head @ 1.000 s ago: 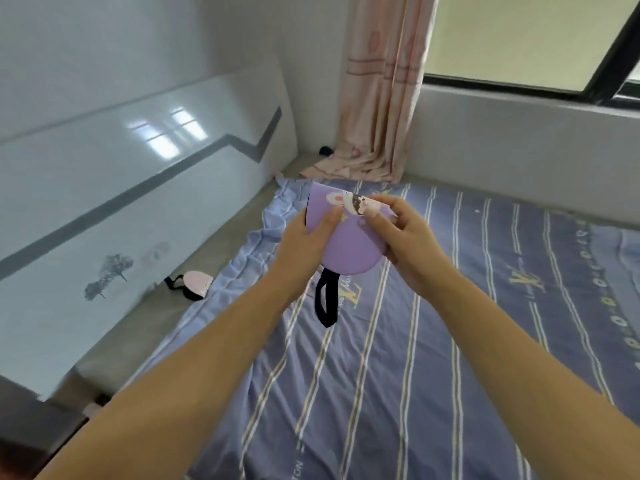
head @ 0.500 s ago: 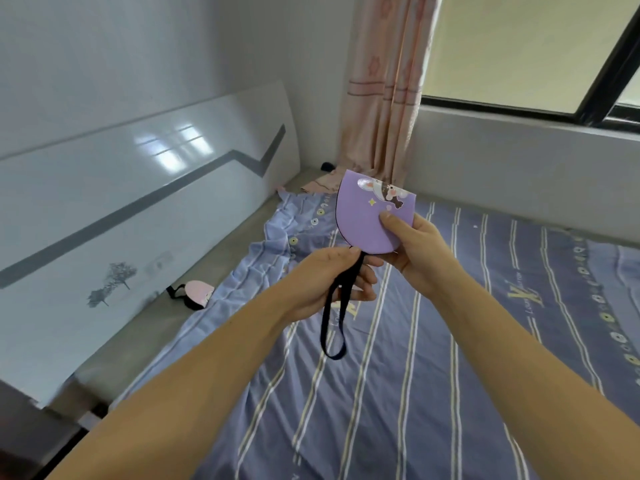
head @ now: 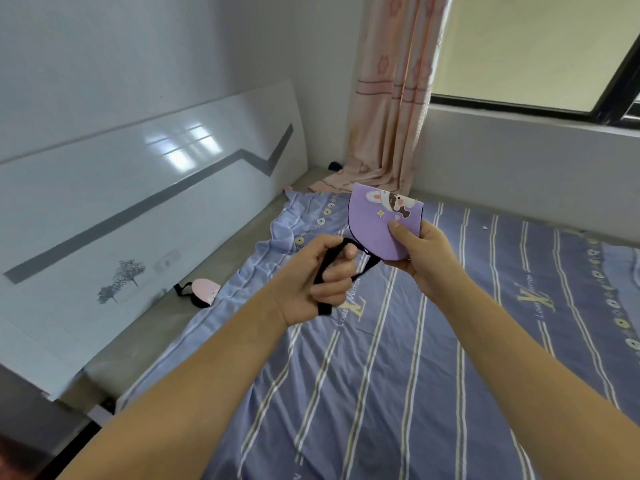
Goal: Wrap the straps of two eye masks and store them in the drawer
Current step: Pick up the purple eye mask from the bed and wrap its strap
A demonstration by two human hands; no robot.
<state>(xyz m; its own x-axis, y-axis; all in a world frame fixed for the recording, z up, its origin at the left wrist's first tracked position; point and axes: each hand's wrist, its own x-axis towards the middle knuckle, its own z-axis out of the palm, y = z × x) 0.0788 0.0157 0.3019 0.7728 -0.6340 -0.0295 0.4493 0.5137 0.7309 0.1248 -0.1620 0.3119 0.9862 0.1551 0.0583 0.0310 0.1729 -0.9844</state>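
A purple eye mask [head: 374,221], folded in half with a cartoon print on top, is held upright over the bed by my right hand [head: 424,259], thumb on its front. Its black strap [head: 327,268] runs down and left into my left hand [head: 320,275], which is closed around it; the strap's loose end hangs below that fist. A second, pink eye mask [head: 205,289] with a black strap lies on the bare mattress strip by the headboard, well left of both hands. No drawer is visible.
A blue striped sheet [head: 398,358] covers the bed under my arms. A glossy white headboard [head: 121,230] leans along the left. A pink curtain [head: 391,98] hangs in the far corner beside a window [head: 536,50].
My left hand has gathered the hanging strap into its fist and pulled it left and up. The mask in my right hand has stayed about where it was.
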